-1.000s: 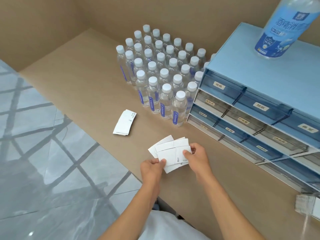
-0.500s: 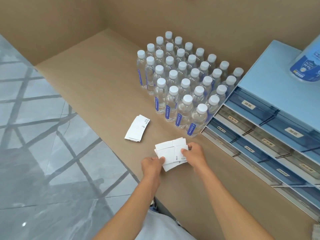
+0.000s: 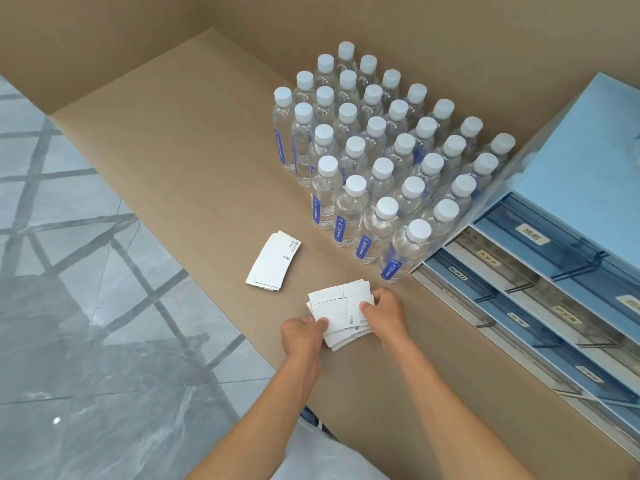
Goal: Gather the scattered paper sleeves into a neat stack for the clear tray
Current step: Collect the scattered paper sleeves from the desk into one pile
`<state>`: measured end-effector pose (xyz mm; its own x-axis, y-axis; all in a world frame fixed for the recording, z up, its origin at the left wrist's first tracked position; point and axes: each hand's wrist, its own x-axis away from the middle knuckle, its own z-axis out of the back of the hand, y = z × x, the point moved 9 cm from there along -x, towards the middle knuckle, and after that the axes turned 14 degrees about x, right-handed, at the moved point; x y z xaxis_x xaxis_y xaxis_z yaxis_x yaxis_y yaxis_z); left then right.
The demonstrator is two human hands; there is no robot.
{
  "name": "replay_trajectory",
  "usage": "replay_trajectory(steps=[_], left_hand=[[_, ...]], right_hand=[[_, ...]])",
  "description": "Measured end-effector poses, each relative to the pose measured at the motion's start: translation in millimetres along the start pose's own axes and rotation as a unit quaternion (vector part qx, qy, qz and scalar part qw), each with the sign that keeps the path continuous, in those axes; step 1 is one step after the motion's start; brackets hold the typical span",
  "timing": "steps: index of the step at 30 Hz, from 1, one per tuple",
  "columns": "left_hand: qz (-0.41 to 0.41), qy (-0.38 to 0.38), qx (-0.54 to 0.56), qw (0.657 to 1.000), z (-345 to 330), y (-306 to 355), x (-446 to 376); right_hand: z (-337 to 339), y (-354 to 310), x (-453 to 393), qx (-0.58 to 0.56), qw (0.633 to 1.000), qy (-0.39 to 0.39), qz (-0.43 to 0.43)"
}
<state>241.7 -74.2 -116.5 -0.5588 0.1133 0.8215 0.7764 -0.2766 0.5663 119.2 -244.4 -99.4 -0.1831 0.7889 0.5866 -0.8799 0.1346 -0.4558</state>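
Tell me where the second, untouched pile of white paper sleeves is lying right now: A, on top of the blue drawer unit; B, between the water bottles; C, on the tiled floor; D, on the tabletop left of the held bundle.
D: the loose pile of sleeves lies flat on the brown tabletop, up and left of the bundle that both hands hold.

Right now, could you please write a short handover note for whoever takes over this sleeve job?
Left hand: pinching the near-left edge of the fanned sleeves.
Right hand: gripping their right side; the bunch sits low over the table.
Second pile: lying flat on the table, left of the held bunch and apart from it, fairly squared.
Done: the loose sleeves are collected into these two groups.
Left: square up the held bunch, which is uneven, add the second pile, then move the stack to the clear tray, which is not in view.
Bottles and drawer unit stand close by.
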Motion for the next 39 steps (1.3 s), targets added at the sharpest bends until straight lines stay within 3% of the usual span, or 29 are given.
replay_trajectory(steps=[6,17,28,39], left_hand=[[-0.025,-0.027,-0.019,0.999,-3.5,2.3,-1.4],[-0.122,-0.163,-0.105,0.973,-29.9,12.7,40.9],[-0.143,-0.289,-0.216,0.922,-81.5,-52.1,108.3],[-0.152,-0.355,-0.318,0.866,-125.5,-127.4,163.3]], right_hand=[[1.6,8.5,3.9,-0.073,0.997,0.005,0.021],[42.3,56.9,48.1,-0.267,0.963,-0.002,0.017],[85.2,167.7,110.3,-0.344,0.939,0.018,0.006],[104.9,277.7,157.5,-0.389,0.915,0.09,-0.061]])
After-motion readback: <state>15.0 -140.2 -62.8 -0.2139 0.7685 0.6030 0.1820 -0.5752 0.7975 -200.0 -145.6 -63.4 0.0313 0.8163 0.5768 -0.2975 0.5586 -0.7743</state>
